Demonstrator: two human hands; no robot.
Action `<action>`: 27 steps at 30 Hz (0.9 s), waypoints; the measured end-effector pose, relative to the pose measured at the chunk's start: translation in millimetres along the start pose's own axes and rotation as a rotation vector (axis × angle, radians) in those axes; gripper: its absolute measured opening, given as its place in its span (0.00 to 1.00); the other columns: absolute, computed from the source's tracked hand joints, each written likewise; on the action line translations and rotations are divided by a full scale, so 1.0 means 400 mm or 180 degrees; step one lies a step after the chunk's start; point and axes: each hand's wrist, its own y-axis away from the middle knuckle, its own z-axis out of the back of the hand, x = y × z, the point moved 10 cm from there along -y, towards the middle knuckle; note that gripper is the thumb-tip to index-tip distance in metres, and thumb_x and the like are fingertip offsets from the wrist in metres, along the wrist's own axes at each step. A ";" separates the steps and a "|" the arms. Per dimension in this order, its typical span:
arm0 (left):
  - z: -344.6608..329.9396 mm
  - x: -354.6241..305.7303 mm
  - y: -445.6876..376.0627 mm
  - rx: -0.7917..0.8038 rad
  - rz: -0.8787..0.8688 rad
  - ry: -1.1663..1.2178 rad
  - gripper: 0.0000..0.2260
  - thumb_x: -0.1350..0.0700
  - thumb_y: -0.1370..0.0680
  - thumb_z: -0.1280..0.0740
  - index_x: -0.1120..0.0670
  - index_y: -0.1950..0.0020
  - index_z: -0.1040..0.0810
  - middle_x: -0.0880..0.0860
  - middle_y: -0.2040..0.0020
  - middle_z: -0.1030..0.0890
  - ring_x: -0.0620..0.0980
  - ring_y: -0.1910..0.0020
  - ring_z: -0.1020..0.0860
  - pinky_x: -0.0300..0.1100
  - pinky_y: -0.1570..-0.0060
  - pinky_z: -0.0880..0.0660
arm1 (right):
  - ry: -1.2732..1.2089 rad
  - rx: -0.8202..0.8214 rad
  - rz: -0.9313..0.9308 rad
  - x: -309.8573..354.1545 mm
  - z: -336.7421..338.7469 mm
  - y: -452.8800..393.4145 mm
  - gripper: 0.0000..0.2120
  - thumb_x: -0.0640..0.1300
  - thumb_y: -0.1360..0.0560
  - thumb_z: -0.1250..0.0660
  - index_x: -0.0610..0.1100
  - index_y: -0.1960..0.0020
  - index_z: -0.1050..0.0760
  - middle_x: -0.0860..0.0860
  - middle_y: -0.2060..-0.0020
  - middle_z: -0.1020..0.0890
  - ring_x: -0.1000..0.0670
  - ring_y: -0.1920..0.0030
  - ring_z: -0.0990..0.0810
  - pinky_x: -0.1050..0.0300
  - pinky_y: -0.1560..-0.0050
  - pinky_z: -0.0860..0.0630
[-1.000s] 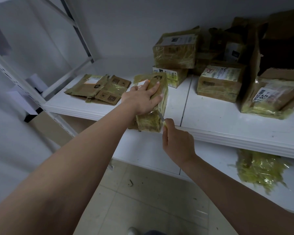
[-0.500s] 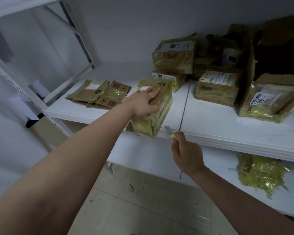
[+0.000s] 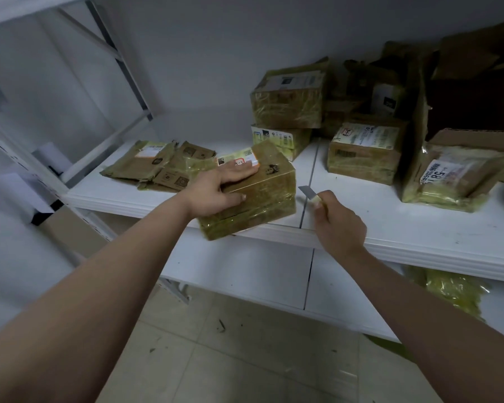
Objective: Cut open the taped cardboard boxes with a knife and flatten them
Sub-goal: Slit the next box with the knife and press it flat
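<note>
A taped cardboard box (image 3: 262, 196) wrapped in yellowish tape lies flat at the front edge of the white shelf (image 3: 419, 231), its near corner hanging over the edge. My left hand (image 3: 218, 187) presses down on its top, fingers across a white label. My right hand (image 3: 339, 225) is closed on a small knife (image 3: 309, 193); the short blade points up and left, a little to the right of the box and apart from it.
Flattened boxes (image 3: 160, 167) lie at the shelf's left. Several taped boxes (image 3: 288, 103) and an open brown carton (image 3: 474, 91) crowd the back right. A heap of cut tape (image 3: 451, 289) sits on the lower shelf. Shelf uprights (image 3: 21, 158) stand at left; tiled floor below.
The box was standing on its narrow side with the knife at its lower corner. It has been tipped over to lie flat, and my right hand with the knife has drawn away to the right.
</note>
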 end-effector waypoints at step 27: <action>-0.010 -0.004 -0.010 0.0106 -0.0087 -0.0392 0.28 0.50 0.21 0.34 0.40 0.24 0.41 0.44 0.22 0.43 0.44 0.22 0.51 0.58 0.25 0.52 | 0.0782 0.0215 0.0502 -0.001 -0.005 0.007 0.15 0.55 0.18 0.52 0.47 0.48 0.30 0.51 0.67 0.24 0.43 0.66 0.23 0.57 0.67 0.35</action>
